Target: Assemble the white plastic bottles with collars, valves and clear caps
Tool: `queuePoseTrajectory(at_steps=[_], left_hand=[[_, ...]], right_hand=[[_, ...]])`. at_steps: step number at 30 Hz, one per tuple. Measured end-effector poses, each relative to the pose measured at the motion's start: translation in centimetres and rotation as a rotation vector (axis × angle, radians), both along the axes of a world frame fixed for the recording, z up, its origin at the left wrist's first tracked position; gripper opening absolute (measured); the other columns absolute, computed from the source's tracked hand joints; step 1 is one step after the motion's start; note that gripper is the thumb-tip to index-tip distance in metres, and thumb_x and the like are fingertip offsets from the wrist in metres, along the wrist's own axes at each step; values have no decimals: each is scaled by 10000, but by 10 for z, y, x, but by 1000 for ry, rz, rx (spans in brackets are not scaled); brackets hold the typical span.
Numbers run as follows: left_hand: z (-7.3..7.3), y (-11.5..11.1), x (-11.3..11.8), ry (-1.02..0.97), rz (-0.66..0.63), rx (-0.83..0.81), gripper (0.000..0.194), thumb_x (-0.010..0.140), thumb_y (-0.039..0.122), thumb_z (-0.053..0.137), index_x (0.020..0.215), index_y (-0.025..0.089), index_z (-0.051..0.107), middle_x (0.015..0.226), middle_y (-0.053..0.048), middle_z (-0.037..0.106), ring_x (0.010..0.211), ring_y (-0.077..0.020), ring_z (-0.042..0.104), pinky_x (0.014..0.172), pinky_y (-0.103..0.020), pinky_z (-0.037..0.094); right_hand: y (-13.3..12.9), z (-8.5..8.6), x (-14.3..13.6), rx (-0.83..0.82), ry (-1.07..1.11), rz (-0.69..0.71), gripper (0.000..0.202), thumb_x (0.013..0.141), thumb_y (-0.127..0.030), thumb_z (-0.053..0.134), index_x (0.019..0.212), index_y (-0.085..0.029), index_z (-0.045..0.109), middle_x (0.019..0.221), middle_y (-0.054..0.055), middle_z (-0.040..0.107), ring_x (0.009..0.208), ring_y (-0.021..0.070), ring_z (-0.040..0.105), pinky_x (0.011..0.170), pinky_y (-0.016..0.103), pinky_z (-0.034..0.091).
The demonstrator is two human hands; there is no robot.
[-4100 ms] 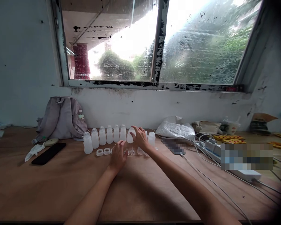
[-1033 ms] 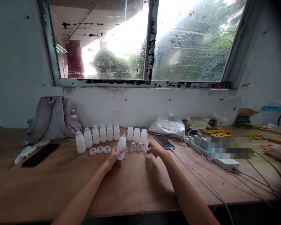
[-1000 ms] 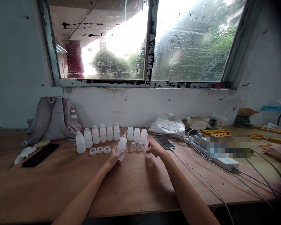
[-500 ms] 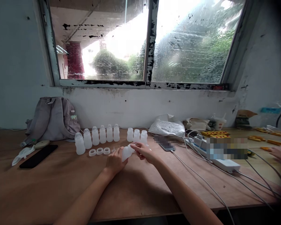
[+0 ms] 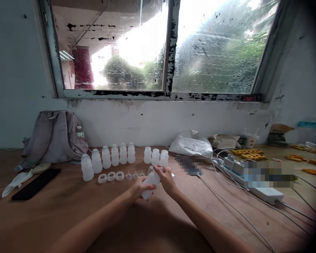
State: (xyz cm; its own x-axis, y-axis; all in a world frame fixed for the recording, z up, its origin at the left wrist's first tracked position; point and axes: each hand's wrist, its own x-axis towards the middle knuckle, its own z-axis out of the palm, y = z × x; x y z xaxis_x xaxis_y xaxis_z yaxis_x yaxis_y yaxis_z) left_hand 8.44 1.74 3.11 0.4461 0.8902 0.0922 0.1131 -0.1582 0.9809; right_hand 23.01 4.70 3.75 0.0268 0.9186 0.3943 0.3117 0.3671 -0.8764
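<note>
My left hand (image 5: 140, 189) is wrapped round the body of a frosted white baby bottle (image 5: 149, 185), which is tilted with its top up and to the right. My right hand (image 5: 166, 179) is closed over the bottle's top end; its fingers hide what sits there. Beyond my hands stand several capped bottles (image 5: 106, 157) in a row on the left. Three open-necked bottles (image 5: 155, 156) stand to their right. Three white collar rings (image 5: 111, 176) lie in front of the capped row, with three clear nipples (image 5: 135, 175) beside them.
A grey backpack (image 5: 55, 137) and a black phone-like slab (image 5: 36, 184) are at the left. Right of my hands are a silvery bag (image 5: 191, 143), a power strip (image 5: 263, 193) and trailing white cables (image 5: 230, 205). Yellow parts (image 5: 249, 154) lie farther right.
The bottle has moved slightly right and down, and my right hand has closed over its top. The nipples show more clearly now. Another person's hand at far right has left view.
</note>
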Motion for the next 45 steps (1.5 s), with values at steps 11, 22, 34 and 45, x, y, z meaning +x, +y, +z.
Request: queuePoseTrajectory(at_steps=[11, 22, 34, 45], left_hand=[[-6, 28, -63, -215, -177, -480, 431, 677, 421, 489, 903, 61, 564, 547, -25, 546, 333, -99, 476, 286, -178, 158], [-29, 47, -64, -74, -391, -437, 409, 475, 466, 669, 647, 98, 615, 500, 28, 406, 455, -51, 304, 415, -197, 174], [-23, 44, -73, 26, -398, -571, 538, 607, 587, 584, 852, 112, 649, 533, 5, 488, 365, -35, 306, 330, -159, 175], [-13, 29, -65, -68, -348, -559, 460, 716, 502, 510, 892, 86, 598, 614, -60, 602, 322, -71, 446, 245, -158, 232]], right_hand=[[11, -12, 0, -196, 133, 413, 332, 735, -471, 556, 890, -184, 491, 517, -78, 391, 355, 32, 324, 333, 168, 215], [6, -29, -11, -582, 340, 592, 445, 650, -525, 612, 817, -151, 440, 405, -79, 468, 255, 31, 371, 244, 110, 235], [21, -65, 9, -782, 612, 848, 510, 457, -99, 794, 920, -176, 593, 716, 6, 606, 550, 73, 555, 486, 154, 399], [18, -45, 7, -702, 830, 902, 185, 703, -278, 645, 634, -109, 622, 929, 78, 564, 742, 148, 548, 628, 264, 442]])
